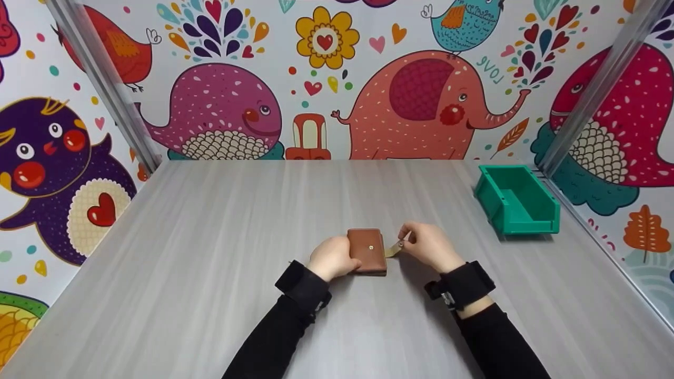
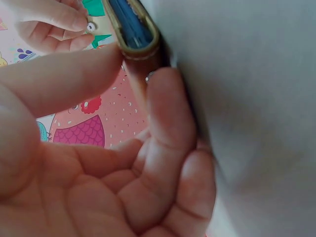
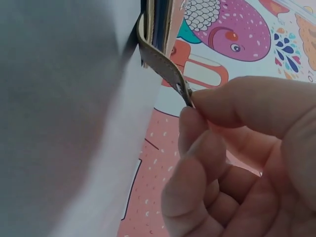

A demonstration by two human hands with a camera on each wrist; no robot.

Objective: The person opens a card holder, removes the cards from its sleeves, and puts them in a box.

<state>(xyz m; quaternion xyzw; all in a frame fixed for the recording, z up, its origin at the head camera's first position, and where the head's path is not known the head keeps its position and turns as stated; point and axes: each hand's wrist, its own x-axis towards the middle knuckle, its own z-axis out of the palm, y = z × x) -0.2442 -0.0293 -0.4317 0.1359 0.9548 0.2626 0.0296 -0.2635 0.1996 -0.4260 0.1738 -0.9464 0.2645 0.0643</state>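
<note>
A small brown leather wallet (image 1: 364, 250) lies on the table, a metal snap stud on its upper face. My left hand (image 1: 331, 258) grips its left edge, thumb on top and fingers curled at the spine, as the left wrist view shows the wallet's folded end (image 2: 140, 52). From the right side of the wallet extends a tan closure strap (image 3: 165, 69), unfastened. My right hand (image 1: 429, 245) pinches the strap's free end between thumb and forefinger, near its snap. Layered inner pages or pockets show at the wallet's open edge in the right wrist view.
A green plastic bin (image 1: 518, 202) stands at the back right of the grey wood-grain table (image 1: 210, 237). Walls printed with cartoon animals rise behind the table and along both sides, with metal posts (image 1: 595, 95) at the corners.
</note>
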